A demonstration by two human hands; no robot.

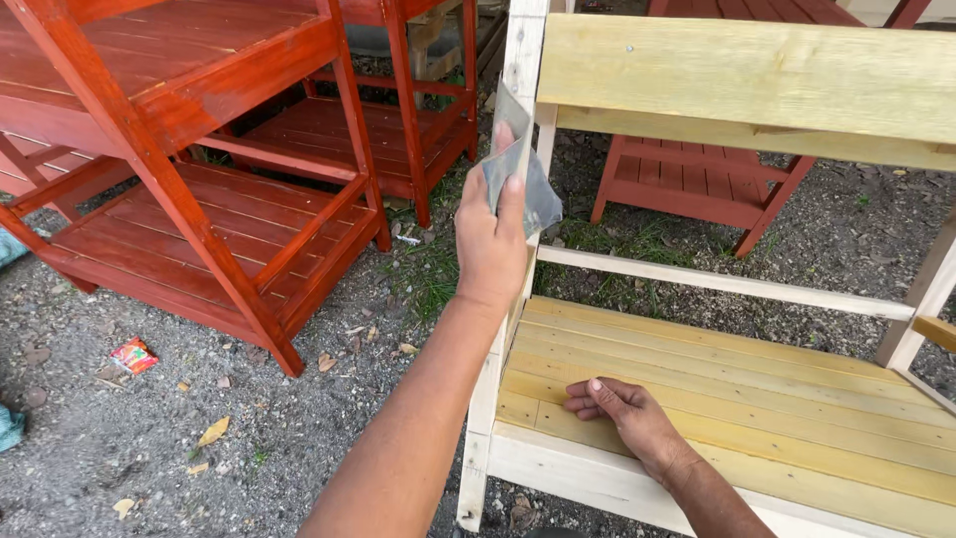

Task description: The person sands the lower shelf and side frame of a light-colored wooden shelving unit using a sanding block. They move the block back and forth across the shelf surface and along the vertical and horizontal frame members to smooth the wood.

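Observation:
My left hand point(490, 239) is raised and grips a grey sheet of sandpaper point(523, 177), pressing it against the pale upright post point(522, 60) of an unpainted wooden shelf unit. My right hand point(627, 418) lies on the yellowish slats of the lower shelf point(757, 399), near its front left corner, fingers curled and pointing left, holding nothing. The unit's upper shelf board point(747, 85) runs across the top right.
Several red-stained wooden shelf units point(199, 149) stand to the left and behind, another point(697, 174) beyond the bare unit. The ground is gravel point(149, 438) with dry leaves, grass tufts and a small red wrapper point(133, 355).

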